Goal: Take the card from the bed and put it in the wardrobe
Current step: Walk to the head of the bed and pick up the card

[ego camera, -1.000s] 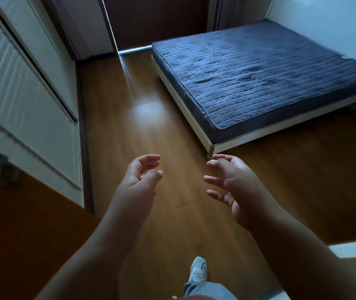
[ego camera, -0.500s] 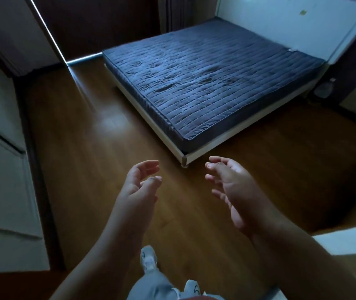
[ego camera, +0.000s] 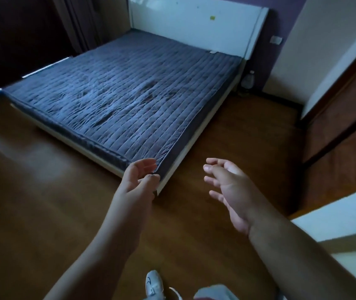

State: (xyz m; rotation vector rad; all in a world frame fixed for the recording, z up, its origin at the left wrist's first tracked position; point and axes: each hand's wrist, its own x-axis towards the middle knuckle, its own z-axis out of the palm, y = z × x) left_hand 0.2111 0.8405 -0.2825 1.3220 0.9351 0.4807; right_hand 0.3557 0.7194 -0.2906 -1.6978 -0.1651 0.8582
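The bed (ego camera: pixel 129 98) has a dark blue quilted mattress and fills the middle of the view. A small pale flat thing, probably the card (ego camera: pixel 214 51), lies at the mattress's far right corner by the headboard. My left hand (ego camera: pixel 139 180) hovers open and empty over the bed's near corner. My right hand (ego camera: pixel 226 187) is open and empty over the floor to the right of that corner. The wardrobe is out of view.
A white headboard (ego camera: pixel 194 24) stands behind the bed. A bottle (ego camera: pixel 249 80) sits on the floor by the bed's far right side. A brown door (ego camera: pixel 345 126) is at right, a white surface (ego camera: pixel 345 224) at lower right. My shoe (ego camera: pixel 153 284) is on the wooden floor.
The view has swung to the right: the white wardrobe doors have left the frame on the left and the headboard has come into sight. Both hands stay raised, open and empty.
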